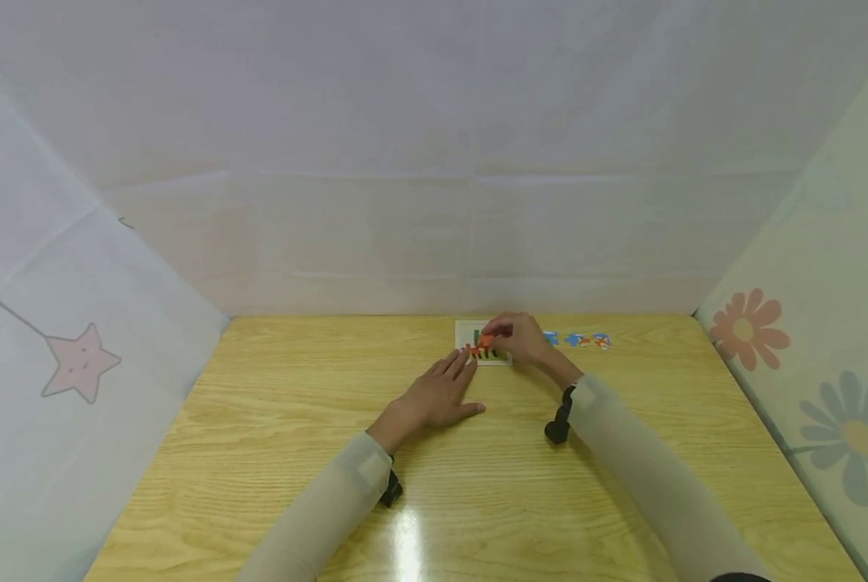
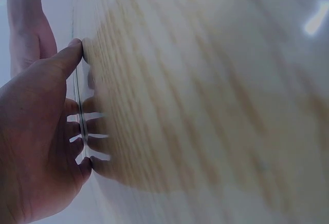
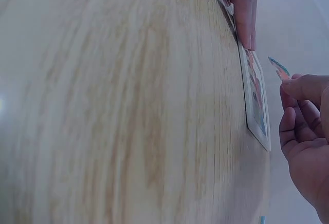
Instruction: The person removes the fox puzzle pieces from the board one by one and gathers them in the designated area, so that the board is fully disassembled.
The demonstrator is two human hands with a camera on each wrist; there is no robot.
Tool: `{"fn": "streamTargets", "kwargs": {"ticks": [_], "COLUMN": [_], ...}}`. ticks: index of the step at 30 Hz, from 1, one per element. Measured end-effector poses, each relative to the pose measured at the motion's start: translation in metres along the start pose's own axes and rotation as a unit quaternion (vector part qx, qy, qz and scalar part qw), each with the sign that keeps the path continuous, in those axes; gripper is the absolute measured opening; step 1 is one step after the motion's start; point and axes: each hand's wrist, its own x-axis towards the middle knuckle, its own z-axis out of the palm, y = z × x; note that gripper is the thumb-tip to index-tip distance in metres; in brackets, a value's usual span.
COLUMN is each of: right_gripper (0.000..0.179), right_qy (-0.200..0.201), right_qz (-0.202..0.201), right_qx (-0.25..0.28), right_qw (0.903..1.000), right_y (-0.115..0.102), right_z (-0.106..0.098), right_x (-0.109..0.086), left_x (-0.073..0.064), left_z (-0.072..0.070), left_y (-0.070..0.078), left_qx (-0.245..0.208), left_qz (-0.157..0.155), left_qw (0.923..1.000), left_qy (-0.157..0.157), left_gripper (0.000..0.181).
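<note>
A small puzzle board [image 1: 461, 326] with a pale border and an orange and green picture lies near the table's far edge. My left hand [image 1: 436, 396] rests palm down on the wood, fingers straight, its fingertips at the board's near left corner. Between thumb and fingers my right hand [image 1: 523, 339] pinches a puzzle piece [image 3: 280, 70], orange with a bluish-green edge. In the right wrist view that piece is tilted and held up above the board. The right hand hides the board's right side in the head view.
To the right of the board, several loose puzzle pieces [image 1: 578, 340] in blue, white and orange lie in a row. The wood-grain table [image 1: 318, 453] meets a pale cloth wall [image 1: 347, 242] at the back, with printed cloth on both sides.
</note>
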Motion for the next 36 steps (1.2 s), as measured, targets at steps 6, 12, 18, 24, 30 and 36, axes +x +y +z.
{"fn": "streamTargets", "kwargs": {"ticks": [6,12,18,24,30,36], "right_gripper": [0.017,0.018,0.018,0.020,0.021,0.021], "right_qy": [-0.003,-0.012,-0.013,-0.008,-0.005,-0.006], "right_qz": [-0.005,-0.016,-0.014,0.000,0.013,0.001], "right_qx": [-0.006,-0.012,-0.011,-0.023,-0.012,-0.005], "right_qw": [1.0000,0.9997,0.9998,0.9997,0.9998,1.0000], "right_y": [0.003,0.004,0.007,0.012,0.012,0.016], "right_z": [-0.008,-0.018,-0.026,-0.033,-0.042,-0.051], "right_x": [-0.006,-0.015,-0.022,-0.030,-0.039,-0.048], "left_x": [-0.004,-0.004,-0.002,-0.001,-0.001,-0.002], "left_z": [-0.006,-0.005,-0.002,-0.002,-0.003,-0.004], "left_y": [0.005,0.004,0.002,0.002,0.002,0.003], "left_qx": [0.007,0.001,0.009,0.014,0.007,0.006], "left_qz": [0.002,0.005,0.004,0.004,0.004,0.002], "left_qw": [0.9999,0.9999,0.9998,0.9998,0.9999,1.0000], "left_qy": [0.009,0.011,0.015,0.013,0.013,0.007], "left_gripper": [0.088,0.087,0.088,0.089,0.089,0.088]}}
